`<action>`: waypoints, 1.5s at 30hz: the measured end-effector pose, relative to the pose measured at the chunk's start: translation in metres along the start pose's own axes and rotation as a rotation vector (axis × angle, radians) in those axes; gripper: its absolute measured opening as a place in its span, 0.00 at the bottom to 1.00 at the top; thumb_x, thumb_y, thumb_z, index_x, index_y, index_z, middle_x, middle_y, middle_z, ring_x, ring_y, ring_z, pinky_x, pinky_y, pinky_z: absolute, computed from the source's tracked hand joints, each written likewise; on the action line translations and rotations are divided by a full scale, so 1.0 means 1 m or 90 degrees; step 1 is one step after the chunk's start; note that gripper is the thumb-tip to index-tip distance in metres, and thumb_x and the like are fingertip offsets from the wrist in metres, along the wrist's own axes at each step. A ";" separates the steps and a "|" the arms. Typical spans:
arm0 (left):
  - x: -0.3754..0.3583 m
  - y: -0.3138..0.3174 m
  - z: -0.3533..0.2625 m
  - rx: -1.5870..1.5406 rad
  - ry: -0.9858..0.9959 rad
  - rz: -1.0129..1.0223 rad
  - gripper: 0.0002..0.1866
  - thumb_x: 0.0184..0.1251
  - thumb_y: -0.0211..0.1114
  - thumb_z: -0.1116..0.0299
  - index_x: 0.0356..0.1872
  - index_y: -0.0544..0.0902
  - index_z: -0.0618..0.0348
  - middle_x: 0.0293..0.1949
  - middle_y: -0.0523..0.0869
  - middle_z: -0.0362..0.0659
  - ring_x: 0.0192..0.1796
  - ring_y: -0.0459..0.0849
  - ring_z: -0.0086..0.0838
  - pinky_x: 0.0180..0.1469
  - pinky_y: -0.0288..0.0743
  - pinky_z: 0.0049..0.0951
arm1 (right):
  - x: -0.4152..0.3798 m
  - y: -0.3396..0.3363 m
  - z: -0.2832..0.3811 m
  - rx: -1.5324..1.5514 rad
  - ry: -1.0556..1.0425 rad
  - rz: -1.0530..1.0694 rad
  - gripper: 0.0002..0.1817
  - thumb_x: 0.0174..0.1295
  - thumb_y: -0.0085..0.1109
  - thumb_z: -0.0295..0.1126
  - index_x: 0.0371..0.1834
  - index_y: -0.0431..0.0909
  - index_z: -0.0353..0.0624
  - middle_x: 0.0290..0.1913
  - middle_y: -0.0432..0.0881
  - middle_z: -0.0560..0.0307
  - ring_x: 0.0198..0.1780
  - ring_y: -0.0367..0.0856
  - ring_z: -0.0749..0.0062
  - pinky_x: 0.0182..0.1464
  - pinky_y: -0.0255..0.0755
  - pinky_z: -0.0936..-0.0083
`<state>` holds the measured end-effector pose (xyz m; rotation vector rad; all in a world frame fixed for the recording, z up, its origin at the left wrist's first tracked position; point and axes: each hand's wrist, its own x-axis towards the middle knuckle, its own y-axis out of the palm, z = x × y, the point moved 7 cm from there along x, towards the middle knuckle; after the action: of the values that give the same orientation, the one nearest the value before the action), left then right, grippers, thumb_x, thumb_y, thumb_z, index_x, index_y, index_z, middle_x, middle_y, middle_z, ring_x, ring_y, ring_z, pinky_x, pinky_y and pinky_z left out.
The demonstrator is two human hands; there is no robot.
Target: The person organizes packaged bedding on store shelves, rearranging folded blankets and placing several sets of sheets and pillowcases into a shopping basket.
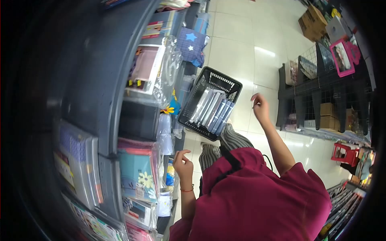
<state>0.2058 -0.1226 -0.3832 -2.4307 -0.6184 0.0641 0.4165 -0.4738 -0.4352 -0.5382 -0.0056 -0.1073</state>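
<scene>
My left hand (182, 163) is raised beside the shelf on the left, its fingers loosely bent and apart with nothing in them. Nearest to it are plastic-wrapped packs, among them a teal pack with white flowers (138, 174). My right hand (260, 105) hangs over the floor to the right of a black shopping basket (233, 82), empty, with fingers slightly curled. Several flat, clear-wrapped packs (211, 108) in grey and dark blue stand in a row inside the basket. Neither hand touches the basket.
Grey shelving (108, 92) runs along the left, with folded, wrapped textiles. A blue pack with stars (192, 43) juts out into the aisle. At right stand a dark wire rack (301, 94), a cardboard box (313, 23) and a red stool (345, 154). The floor is pale tile (233, 28).
</scene>
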 end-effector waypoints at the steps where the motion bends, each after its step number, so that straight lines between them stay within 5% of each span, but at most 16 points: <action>1: 0.006 0.016 0.006 0.007 -0.025 0.027 0.21 0.35 0.49 0.89 0.29 0.82 0.56 0.17 0.66 0.40 0.20 0.69 0.31 0.25 0.60 0.30 | 0.000 0.005 -0.007 -0.031 0.001 0.026 0.17 0.39 0.41 0.09 0.26 0.75 0.40 0.19 0.68 0.60 0.24 0.69 0.77 0.25 0.63 0.80; 7: 0.048 0.113 0.087 0.109 -0.235 0.123 0.17 0.41 0.51 0.86 0.28 0.82 0.51 0.13 0.68 0.39 0.17 0.69 0.32 0.23 0.61 0.33 | 0.037 0.074 -0.049 -0.039 0.009 0.243 0.08 0.39 0.50 0.15 0.21 0.74 0.41 0.20 0.75 0.52 0.24 0.76 0.61 0.29 0.69 0.71; 8: 0.054 0.131 0.112 0.183 -0.312 0.197 0.21 0.44 0.56 0.82 0.41 0.82 0.49 0.23 0.76 0.42 0.30 0.78 0.35 0.33 0.70 0.38 | 0.047 0.095 -0.059 -0.062 -0.017 0.283 0.09 0.39 0.52 0.16 0.23 0.75 0.43 0.24 0.77 0.52 0.29 0.78 0.57 0.31 0.70 0.66; 11: 0.092 0.174 0.121 0.340 -0.122 0.098 0.30 0.47 0.62 0.76 0.57 0.74 0.44 0.46 0.77 0.50 0.52 0.76 0.44 0.51 0.71 0.44 | 0.072 0.168 -0.065 -0.199 -0.105 0.400 0.21 0.40 0.58 0.17 0.42 0.77 0.47 0.48 0.76 0.47 0.53 0.74 0.52 0.52 0.71 0.62; 12: 0.097 0.195 0.147 0.342 -0.231 0.209 0.38 0.49 0.66 0.71 0.66 0.66 0.40 0.63 0.64 0.54 0.65 0.63 0.53 0.64 0.63 0.48 | 0.079 0.193 -0.066 -0.216 -0.189 0.391 0.26 0.40 0.58 0.18 0.48 0.76 0.49 0.54 0.72 0.45 0.59 0.69 0.48 0.58 0.67 0.60; 14: 0.106 0.223 0.167 0.434 -0.267 0.230 0.38 0.47 0.67 0.70 0.65 0.67 0.42 0.65 0.63 0.56 0.65 0.64 0.52 0.64 0.64 0.46 | 0.083 0.237 -0.068 -0.245 -0.269 0.447 0.37 0.43 0.60 0.20 0.62 0.70 0.56 0.68 0.61 0.43 0.70 0.56 0.38 0.68 0.56 0.51; 17: 0.104 0.259 0.217 0.461 -0.409 0.312 0.36 0.51 0.67 0.67 0.65 0.68 0.41 0.62 0.70 0.56 0.61 0.72 0.50 0.58 0.71 0.45 | 0.080 0.298 -0.106 -0.361 -0.334 0.529 0.35 0.47 0.61 0.24 0.64 0.70 0.60 0.70 0.58 0.46 0.70 0.55 0.38 0.67 0.59 0.50; 19: 0.104 0.270 0.234 0.392 -0.509 0.325 0.34 0.53 0.66 0.66 0.65 0.69 0.40 0.57 0.76 0.54 0.57 0.77 0.48 0.55 0.74 0.45 | 0.085 0.319 -0.125 -0.395 -0.256 0.610 0.30 0.51 0.59 0.27 0.60 0.73 0.62 0.68 0.61 0.49 0.68 0.59 0.39 0.63 0.65 0.53; 23: 0.102 0.268 0.227 0.426 -0.477 0.338 0.32 0.55 0.63 0.68 0.64 0.70 0.41 0.51 0.81 0.51 0.51 0.81 0.47 0.50 0.76 0.44 | 0.092 0.320 -0.132 -0.332 -0.235 0.610 0.24 0.52 0.57 0.25 0.55 0.77 0.59 0.64 0.67 0.52 0.63 0.67 0.40 0.60 0.68 0.56; 27: 0.102 0.250 0.178 0.452 -0.400 0.375 0.31 0.57 0.62 0.66 0.65 0.69 0.40 0.60 0.75 0.52 0.43 0.85 0.46 0.41 0.79 0.43 | 0.099 0.268 -0.097 -0.206 -0.241 0.551 0.21 0.51 0.58 0.24 0.50 0.79 0.54 0.60 0.71 0.50 0.59 0.71 0.43 0.60 0.68 0.60; 31: 0.104 0.205 0.031 0.384 -0.193 0.307 0.31 0.54 0.61 0.69 0.63 0.70 0.42 0.62 0.73 0.50 0.36 0.86 0.43 0.32 0.80 0.39 | 0.109 0.148 -0.030 -0.107 -0.238 0.437 0.26 0.42 0.62 0.16 0.48 0.79 0.48 0.58 0.73 0.46 0.60 0.71 0.49 0.60 0.67 0.61; 33: 0.111 0.173 -0.057 0.360 -0.125 0.281 0.30 0.52 0.64 0.66 0.61 0.73 0.41 0.60 0.76 0.48 0.40 0.85 0.40 0.35 0.81 0.36 | 0.111 0.074 0.015 -0.051 -0.204 0.370 0.26 0.40 0.61 0.12 0.46 0.80 0.46 0.59 0.72 0.46 0.62 0.70 0.50 0.62 0.66 0.64; 38: 0.107 0.090 -0.199 0.384 0.236 -0.038 0.32 0.49 0.66 0.62 0.61 0.75 0.36 0.63 0.74 0.43 0.35 0.83 0.23 0.33 0.80 0.22 | 0.087 -0.069 0.150 -0.165 -0.412 0.070 0.24 0.45 0.56 0.13 0.49 0.78 0.42 0.59 0.71 0.44 0.63 0.69 0.49 0.64 0.62 0.61; 41: 0.096 0.012 -0.248 0.365 0.302 -0.187 0.29 0.51 0.62 0.66 0.59 0.77 0.36 0.65 0.72 0.43 0.36 0.84 0.24 0.33 0.79 0.19 | 0.053 -0.095 0.218 -0.157 -0.573 -0.121 0.25 0.47 0.55 0.15 0.51 0.77 0.42 0.60 0.71 0.45 0.62 0.69 0.51 0.64 0.61 0.59; 42: 0.087 -0.011 -0.256 0.397 0.324 -0.218 0.28 0.52 0.60 0.68 0.60 0.76 0.41 0.66 0.70 0.47 0.46 0.84 0.32 0.35 0.80 0.19 | 0.043 -0.094 0.231 -0.128 -0.566 -0.161 0.22 0.49 0.56 0.16 0.51 0.76 0.40 0.60 0.70 0.45 0.62 0.69 0.50 0.63 0.63 0.57; 45: 0.058 -0.087 -0.261 0.409 0.338 -0.319 0.28 0.51 0.60 0.68 0.59 0.77 0.40 0.66 0.71 0.44 0.47 0.84 0.33 0.35 0.80 0.19 | 0.008 -0.066 0.290 0.054 -0.668 -0.186 0.22 0.49 0.56 0.15 0.50 0.76 0.39 0.61 0.68 0.44 0.63 0.68 0.50 0.63 0.65 0.57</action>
<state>0.2703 -0.1828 -0.1158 -1.5316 -0.7853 -0.4959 0.4243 -0.3826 -0.1521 -0.4563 -1.1082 -0.0982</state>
